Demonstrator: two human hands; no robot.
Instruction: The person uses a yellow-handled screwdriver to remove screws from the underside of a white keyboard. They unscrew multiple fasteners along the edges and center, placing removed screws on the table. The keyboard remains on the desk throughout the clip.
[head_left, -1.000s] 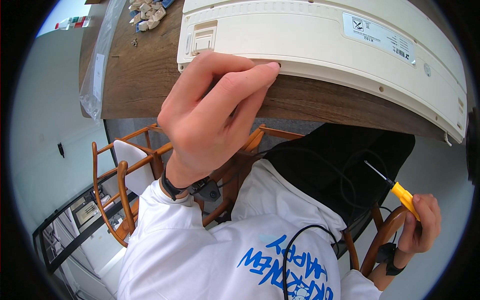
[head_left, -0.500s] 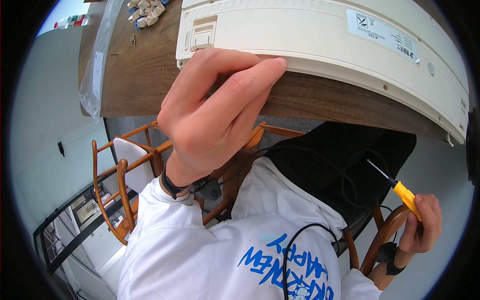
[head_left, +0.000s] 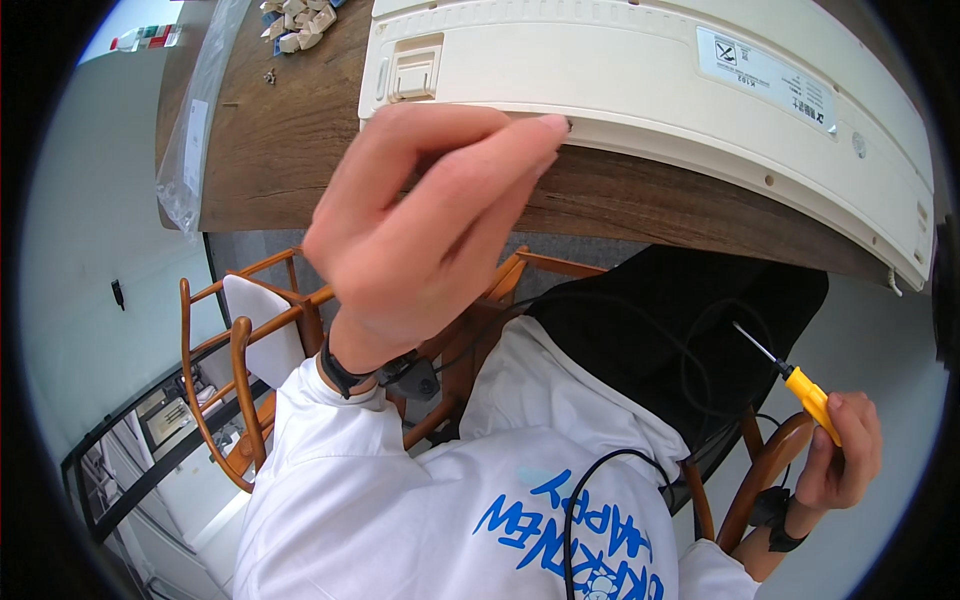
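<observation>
- the left hand (head_left: 420,230) is raised at the near edge of the wooden worktop (head_left: 290,140), its fingertips (head_left: 545,130) pinched together against the lower edge of a cream keyboard (head_left: 640,80) lying underside up.
- whether that grip holds anything cannot be told.
- the right hand (head_left: 845,450) hangs low, well apart, its grip closed on a yellow-handled screwdriver (head_left: 800,385) with the tip pointing up.
- loose keycaps (head_left: 295,20) and a clear plastic bag (head_left: 195,130) lie on the worktop's far left.

White sleeves (head_left: 330,470), black wristbands (head_left: 345,378), blue-printed shirt (head_left: 560,530).
</observation>
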